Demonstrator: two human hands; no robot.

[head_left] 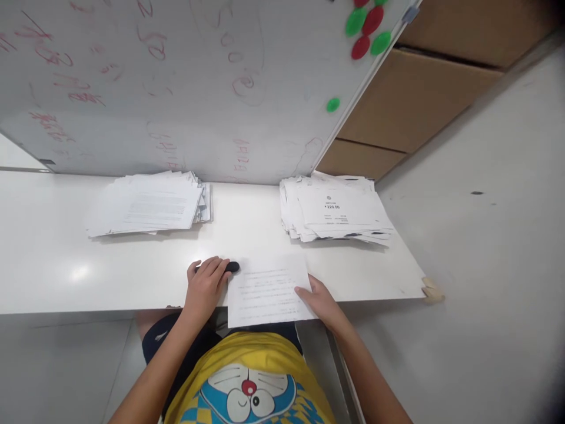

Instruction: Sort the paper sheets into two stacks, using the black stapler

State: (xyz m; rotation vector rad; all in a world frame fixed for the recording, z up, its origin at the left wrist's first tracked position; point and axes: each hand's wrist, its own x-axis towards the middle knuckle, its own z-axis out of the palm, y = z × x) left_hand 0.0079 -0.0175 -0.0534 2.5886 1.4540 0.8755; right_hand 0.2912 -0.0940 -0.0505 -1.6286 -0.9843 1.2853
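At the table's front edge, my right hand [320, 299] grips the right side of a printed sheet of paper [269, 294], thumb on top and fingers beneath. The sheet's near edge juts out past the table. Just left of the paper, my left hand [207, 287] is closed over a small black object with a rounded end [232, 267]. Most of that object is hidden under my fingers, so its kind cannot be made out. Its rounded end lies close to the sheet's upper left corner.
A pile of printed papers [150, 203] lies at the back left of the white table [247, 224]. Another paper stack [335, 206] is at the back right. Behind them stands a whiteboard [185, 106] with round magnets [373, 20]. Cardboard boxes [397, 100] are behind it, beside a wall.
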